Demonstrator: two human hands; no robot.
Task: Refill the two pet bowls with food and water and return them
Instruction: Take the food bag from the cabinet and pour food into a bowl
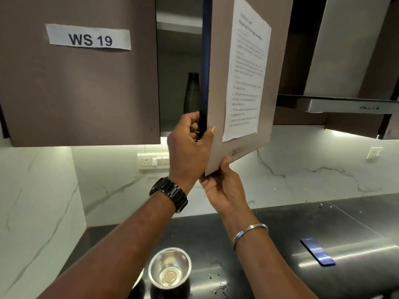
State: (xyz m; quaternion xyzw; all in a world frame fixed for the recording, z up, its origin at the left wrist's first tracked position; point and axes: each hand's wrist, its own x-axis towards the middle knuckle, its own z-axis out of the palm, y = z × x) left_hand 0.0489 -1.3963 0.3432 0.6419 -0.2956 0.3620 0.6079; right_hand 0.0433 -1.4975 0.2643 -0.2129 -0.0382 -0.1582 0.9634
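A shiny steel bowl (pixel 170 268) stands on the dark counter (pixel 269 229) below my arms; part of a second bowl's rim shows just left of it, mostly hidden by my left forearm. My left hand (pixel 188 145) grips the edge of the half-open brown cabinet door (pixel 218 137). My right hand (pixel 224 188) holds that door's bottom corner from below. Inside the cabinet stands a dark bottle (pixel 191 91), partly hidden by the door edge.
A printed sheet (pixel 246 70) is taped to the open door. The shut door on the left carries a "WS 19" label (pixel 88 37). A blue phone (pixel 317 251) lies on the counter at right, below a range hood (pixel 345 104). Water drops dot the counter.
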